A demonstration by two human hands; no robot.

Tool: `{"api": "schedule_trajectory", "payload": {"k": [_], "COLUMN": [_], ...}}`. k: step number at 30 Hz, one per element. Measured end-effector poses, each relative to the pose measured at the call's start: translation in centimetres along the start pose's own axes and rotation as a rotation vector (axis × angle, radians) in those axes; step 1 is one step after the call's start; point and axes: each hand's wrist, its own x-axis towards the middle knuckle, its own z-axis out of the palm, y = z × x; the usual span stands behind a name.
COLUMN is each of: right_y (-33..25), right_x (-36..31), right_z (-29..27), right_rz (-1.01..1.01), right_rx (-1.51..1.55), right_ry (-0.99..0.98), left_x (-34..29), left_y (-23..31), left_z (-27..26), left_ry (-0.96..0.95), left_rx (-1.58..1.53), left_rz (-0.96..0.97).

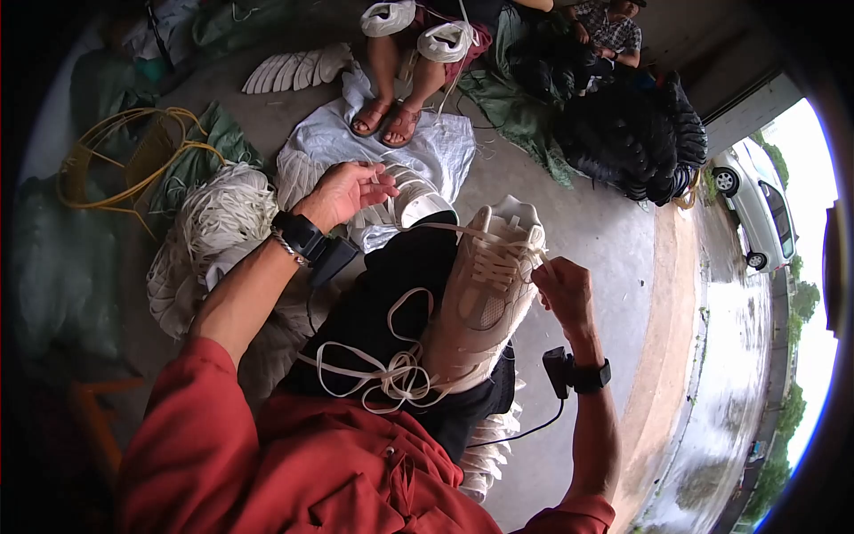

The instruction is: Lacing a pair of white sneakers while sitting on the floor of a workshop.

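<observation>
A cream-white shoe upper (487, 285) with a mesh patch and laced eyelets lies across my dark-covered lap, its toe away from my right side's sleeve. My left hand (349, 191) is raised left of it, fingers pinched on a pale shoelace that runs toward the eyelets. At the upper's right edge, my right hand (566, 287) is closed, thumb and finger pinching the lace near the top eyelets. A loose tangle of white shoelaces (400, 378) rests on my lap beside the upper. Both wrists wear black straps with small devices.
A heap of white laces and uppers (222, 218) stands at left, by a yellow wire frame (133, 165). Stacked white uppers (416, 198) lie ahead on a white sack (449, 147). A person's sandaled feet (400, 123) are beyond. Black uppers (632, 133) pile at far right.
</observation>
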Motion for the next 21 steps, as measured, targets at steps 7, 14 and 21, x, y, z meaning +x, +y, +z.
{"api": "schedule_trajectory", "payload": {"k": [7,14,21], "right_y": [0.2,1.9,3.6], "right_x": [-0.5,-1.1,-0.6], "right_z": [0.6,2.2,3.7], "right_rz": [0.115,0.218,0.131], "right_rx": [0.250,1.722,1.862], "right_ry": [-0.071,-0.418,-0.445], "left_x": [-0.2,0.3,1.9], "left_y": [0.2,-0.4,-1.6], "left_z": [-0.9,-1.7,-5.0], "left_ry": [0.031,0.029,0.061], "left_rx": [-0.031,-0.070,-0.202], "left_rz": [0.004,-0.005,-0.014]}}
